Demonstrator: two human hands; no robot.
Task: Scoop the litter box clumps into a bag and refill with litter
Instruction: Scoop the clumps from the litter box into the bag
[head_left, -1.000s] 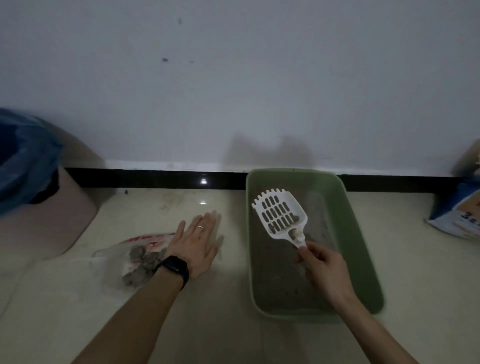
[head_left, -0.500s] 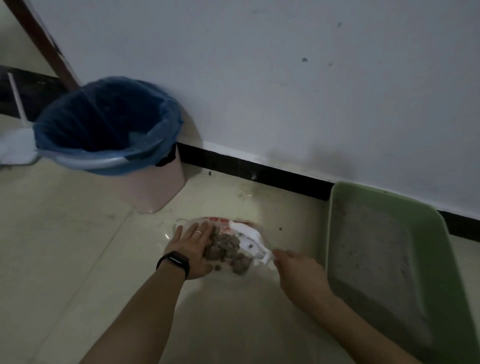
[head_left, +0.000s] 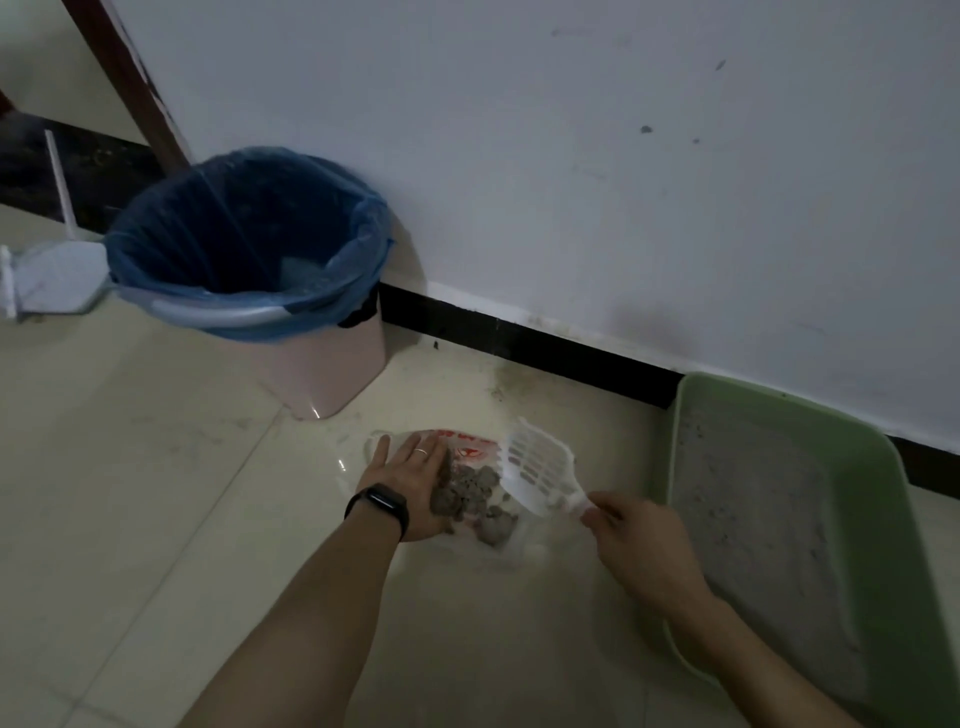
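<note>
On the floor (head_left: 156, 467) by the wall, the left hand (head_left: 410, 483) is lying flat with straight fingers on the thin plastic bag (head_left: 467, 449), pressing it down beside the grey clumps (head_left: 470, 486). The right hand (head_left: 639, 545) is gripping the handle of the white scoop (head_left: 537, 467), which is tilting over the bag's right edge. I judge the emptying step is going on; next, the scoop should be returning to the green litter box (head_left: 779, 408) nearby at the right. The frame is cutting off its right side, and the dim light is hiding whether clumps remain inside.
</note>
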